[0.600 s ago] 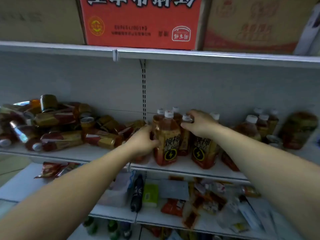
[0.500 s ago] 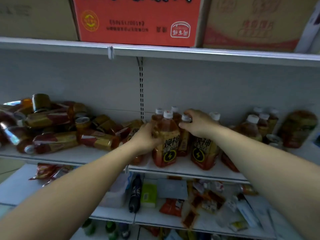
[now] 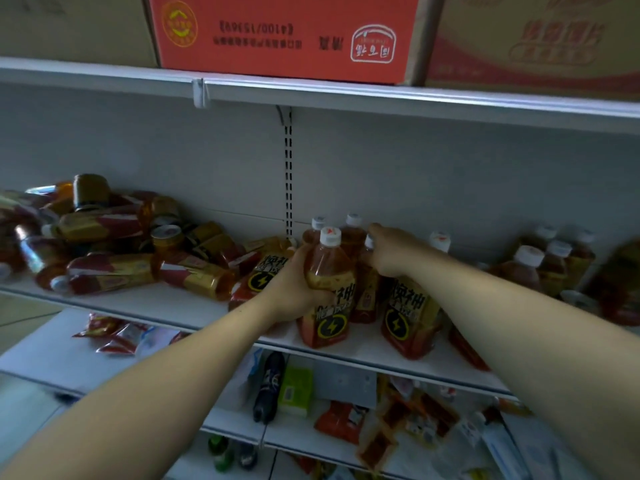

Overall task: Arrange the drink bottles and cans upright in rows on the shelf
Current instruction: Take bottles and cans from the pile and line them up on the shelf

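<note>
Front bottle [image 3: 327,289]: my left hand [image 3: 294,292] has slid round its shoulder, clamped; upright at shelf [image 3: 166,303] edge. Right hand [image 3: 391,251] still closed on neighbour's cap [image 3: 370,241]. Row forming; pile [image 3: 104,244] left of grip remains.

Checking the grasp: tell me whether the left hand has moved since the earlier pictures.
Yes. Against the slotted wall upright, the left hand has shifted slightly right, fingers wrapping further across the front bottle.

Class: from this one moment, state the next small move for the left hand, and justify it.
Probably slide the front bottle, gripped by the left hand, level with its upright neighbour and let go: it stands at the shelf edge, while many bottles lie toppled left.
</note>
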The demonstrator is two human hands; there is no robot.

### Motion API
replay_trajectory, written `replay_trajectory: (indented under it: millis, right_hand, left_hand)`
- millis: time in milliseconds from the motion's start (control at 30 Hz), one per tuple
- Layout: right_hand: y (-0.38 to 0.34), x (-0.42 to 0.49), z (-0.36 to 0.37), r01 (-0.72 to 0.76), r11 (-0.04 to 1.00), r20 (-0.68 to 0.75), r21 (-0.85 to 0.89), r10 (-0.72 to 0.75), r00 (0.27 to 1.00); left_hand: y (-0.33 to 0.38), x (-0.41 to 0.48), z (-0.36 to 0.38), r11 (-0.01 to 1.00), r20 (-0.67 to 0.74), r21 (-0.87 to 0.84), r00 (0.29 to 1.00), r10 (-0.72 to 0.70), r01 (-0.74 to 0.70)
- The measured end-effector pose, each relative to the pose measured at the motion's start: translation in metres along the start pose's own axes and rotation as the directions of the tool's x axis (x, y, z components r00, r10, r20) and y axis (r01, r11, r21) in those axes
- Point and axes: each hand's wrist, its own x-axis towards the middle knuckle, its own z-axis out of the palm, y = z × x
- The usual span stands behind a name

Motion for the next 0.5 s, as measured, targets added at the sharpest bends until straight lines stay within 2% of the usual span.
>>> replay_trajectory:
  millis: [233,400,500]
  right_hand:
    - [0.004,0.001,0.014,0.071,0.998,-0.093,0.001,-0.07,0.993]
    - [0.005,-0.02,0.022,0.144,0.979,-0.265,0.144,-0.102,0.959]
    - [0.003,-0.042,0.018,0.125,0.956,-0.402,0.266,-0.008,0.916]
  left_hand:
    - [-0.002,-0.024,-0.003,0.999,0.013,-0.034,1.0,-0.026,0.026]
    - [-0.007,-0.03,-0.003,0.993,-0.05,-0.114,0.999,-0.019,0.013]
    - [-0.009,-0.031,-0.007,0.994,-0.011,-0.111,1.0,0.022,-0.023]
